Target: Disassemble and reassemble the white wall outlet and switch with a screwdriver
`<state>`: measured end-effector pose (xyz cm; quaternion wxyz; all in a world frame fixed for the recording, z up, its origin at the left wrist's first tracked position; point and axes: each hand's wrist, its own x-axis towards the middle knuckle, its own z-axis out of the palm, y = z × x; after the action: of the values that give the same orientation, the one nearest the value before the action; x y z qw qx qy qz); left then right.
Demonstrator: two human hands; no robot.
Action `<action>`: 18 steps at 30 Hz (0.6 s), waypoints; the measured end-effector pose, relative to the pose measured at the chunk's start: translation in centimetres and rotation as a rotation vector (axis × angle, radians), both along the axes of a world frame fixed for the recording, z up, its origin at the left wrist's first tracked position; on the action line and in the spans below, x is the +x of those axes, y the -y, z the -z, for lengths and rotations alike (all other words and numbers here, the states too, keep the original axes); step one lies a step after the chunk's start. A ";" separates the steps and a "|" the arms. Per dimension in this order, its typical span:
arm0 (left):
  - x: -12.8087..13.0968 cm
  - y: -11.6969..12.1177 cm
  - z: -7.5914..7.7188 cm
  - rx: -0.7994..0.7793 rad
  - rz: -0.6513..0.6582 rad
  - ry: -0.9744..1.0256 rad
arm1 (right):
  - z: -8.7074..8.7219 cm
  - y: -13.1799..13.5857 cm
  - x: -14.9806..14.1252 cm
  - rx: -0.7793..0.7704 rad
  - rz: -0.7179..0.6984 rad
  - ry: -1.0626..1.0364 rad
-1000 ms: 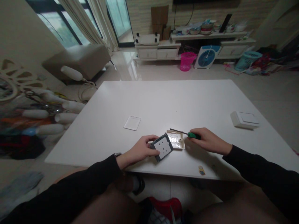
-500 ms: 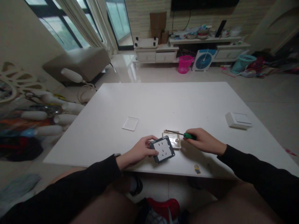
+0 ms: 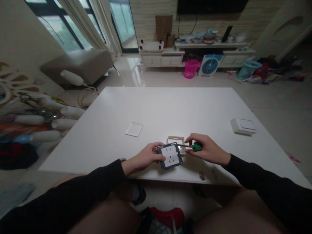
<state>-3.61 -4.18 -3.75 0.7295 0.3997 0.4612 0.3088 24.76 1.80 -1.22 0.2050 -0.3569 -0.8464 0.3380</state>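
My left hand (image 3: 147,158) grips the left edge of a wall socket (image 3: 169,156), a white face with slots in a dark grey frame, held tilted above the table's front edge. In my right hand (image 3: 207,149) is a screwdriver (image 3: 197,147) with a green handle. Its shaft points left, and the tip is at or just behind the socket's upper right edge; I cannot tell whether they touch. Behind the socket lies an open cream mounting box (image 3: 175,138), partly covered by it. A clear square cover plate (image 3: 134,129) rests flat to the left.
On the white table (image 3: 161,104), a white switch box (image 3: 243,126) stands at the right and a small cartoon sticker (image 3: 202,175) is near the front edge. White rounded items (image 3: 46,136) crowd the left side. A pink basket (image 3: 191,69) is on the floor beyond.
The screwdriver has come down from above the mounting box to the socket's upper right edge. My right hand's fingers have shifted forward. The socket stays nearly in place; the view has shifted slightly.
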 end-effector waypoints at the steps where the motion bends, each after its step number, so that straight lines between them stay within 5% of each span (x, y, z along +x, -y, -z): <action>1: 0.1 -0.1 0.0 -0.003 0.000 0.004 | 0.0 0.3 -0.2 0.037 -0.034 -0.036; 7: 0.6 -0.8 -0.1 0.004 0.063 0.018 | 0.5 2.1 -0.8 0.174 -0.275 0.004; 18: 0.9 -1.4 0.3 0.008 0.171 0.016 | 1.0 3.3 -1.3 0.221 -0.222 0.235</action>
<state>-2.75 -2.77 -4.03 0.7552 0.4381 0.4184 0.2503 23.50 -1.49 -2.22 0.1044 -0.2738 -0.9306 0.2195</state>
